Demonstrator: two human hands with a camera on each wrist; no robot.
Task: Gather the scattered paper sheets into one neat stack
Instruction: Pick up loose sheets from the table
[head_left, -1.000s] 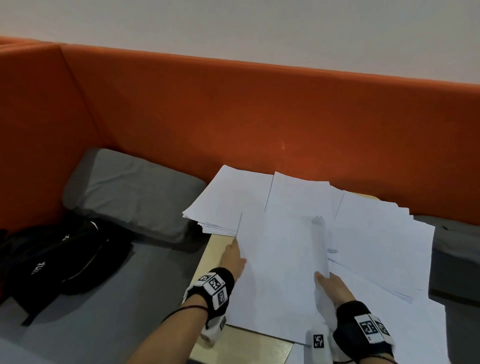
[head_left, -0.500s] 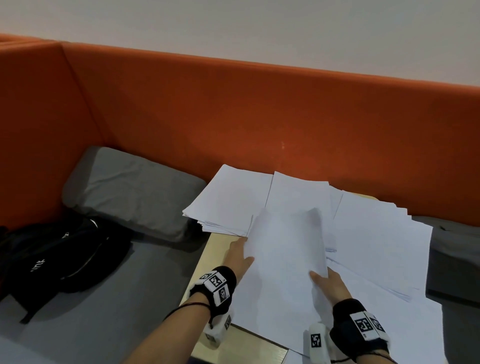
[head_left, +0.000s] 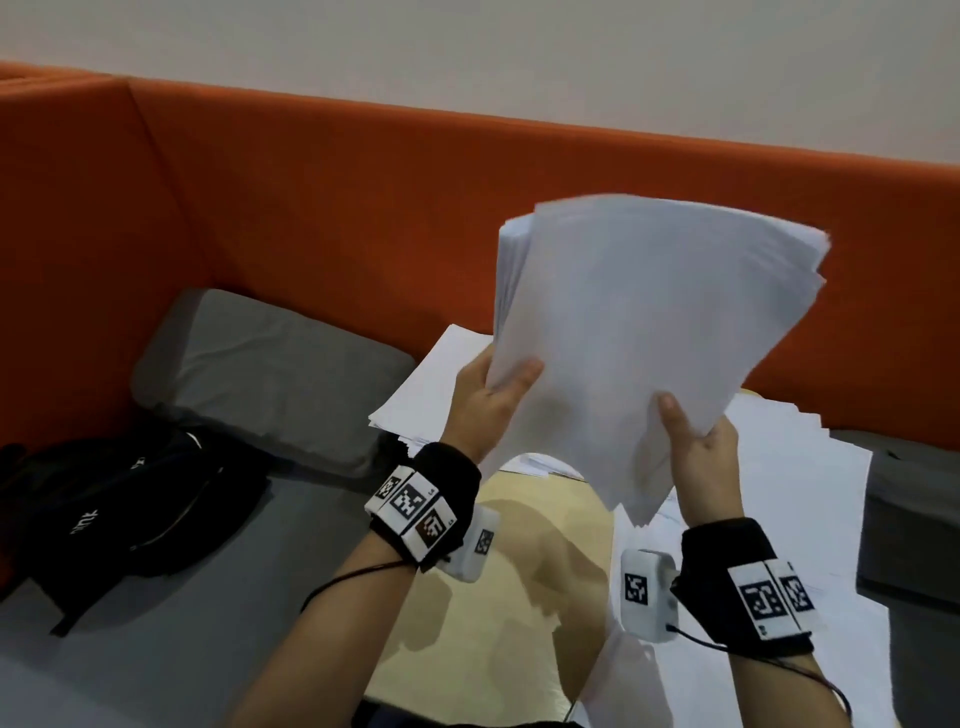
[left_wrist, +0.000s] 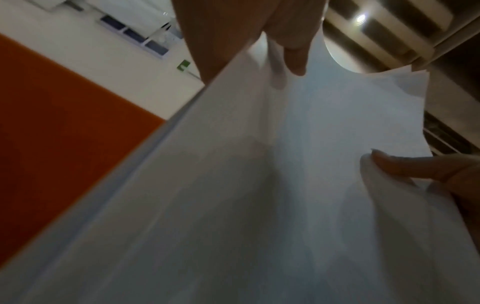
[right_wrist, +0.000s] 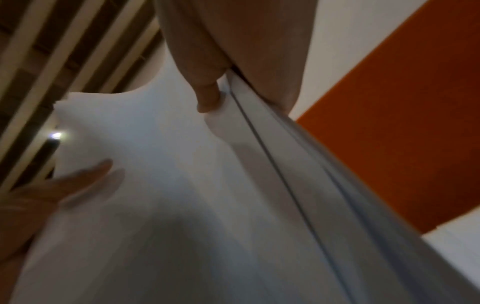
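A thick bundle of white paper sheets (head_left: 639, 332) stands nearly upright in the air above the table, its top edges fanned unevenly. My left hand (head_left: 498, 389) grips its left edge, thumb on the near face. My right hand (head_left: 696, 436) grips the lower right edge the same way. In the left wrist view the bundle (left_wrist: 259, 185) fills the frame with my left thumb (left_wrist: 293, 57) on it. In the right wrist view the bundle (right_wrist: 182, 185) shows its layered edge under my right thumb (right_wrist: 207, 96). More sheets lie spread on the table at the right (head_left: 779, 467) and far left (head_left: 431, 379).
The small wooden table (head_left: 519, 571) shows bare wood below the bundle. An orange padded wall (head_left: 363, 208) runs behind it. A grey cushion (head_left: 270, 369) and a black bag (head_left: 130, 499) lie on the grey seat to the left.
Both hands have lifted a bundle of sheets off the table and raised it upright. The wooden tabletop beneath it is now uncovered.
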